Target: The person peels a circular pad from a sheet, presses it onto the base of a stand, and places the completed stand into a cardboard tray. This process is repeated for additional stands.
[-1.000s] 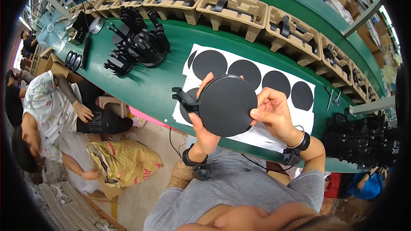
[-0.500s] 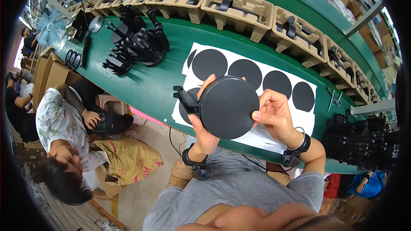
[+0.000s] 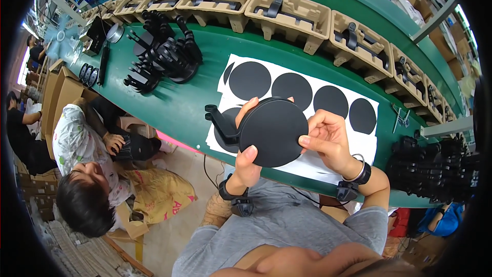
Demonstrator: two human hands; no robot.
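Round black disc part (image 3: 272,132) (matte, with an angled bracket arm projecting from its left edge): held above the near edge of the green workbench (image 3: 184,105), over a white backing sheet (image 3: 302,118). The left hand (image 3: 247,146) is clamped on the disc, thumb pressed to its lower face and fingers curled over its top rim. The right hand (image 3: 328,141) is closed on the disc's right edge, fingertips pinched against the rim. On the sheet behind the disc, black circular pads (image 3: 292,90) are laid in a row. Further back on the bench, moulded pulp trays (image 3: 287,13) are lined up, each holding a black part. To the disc's far left, a cluster of black bracket assemblies (image 3: 161,54) is piled. Below the bench on the left, a seated person (image 3: 84,174) is seen.
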